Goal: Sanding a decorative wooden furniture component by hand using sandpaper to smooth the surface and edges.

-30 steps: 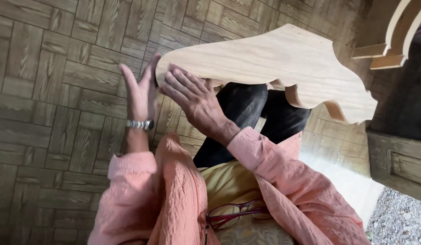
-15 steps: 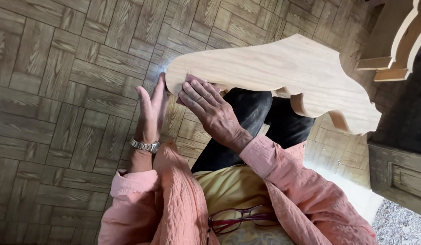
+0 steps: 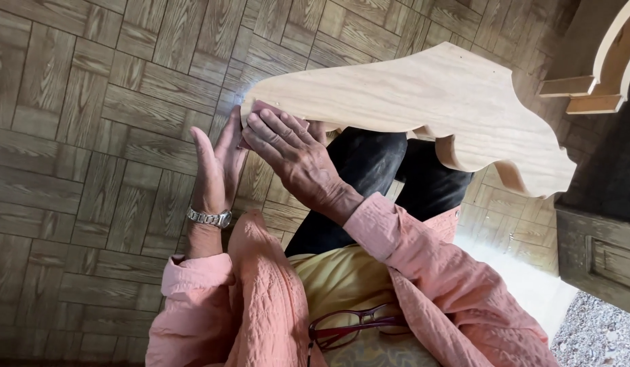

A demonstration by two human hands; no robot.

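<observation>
In the head view, a curved wooden panel (image 3: 410, 102) is held above the lap, its rounded left end braced by the flat, open left hand (image 3: 216, 166) while a reddish sanding pad (image 3: 264, 109) is pressed against its edge under the right hand (image 3: 288, 153).

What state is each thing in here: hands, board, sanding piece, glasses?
Wooden board: lifted over the lap, bare wood, scalloped edge.
Sanding piece: pressed on the board's rounded end.
Right hand: fingers flat on the sanding piece.
Left hand: open, bracing the board's end.
Glasses: hanging at the chest.
</observation>
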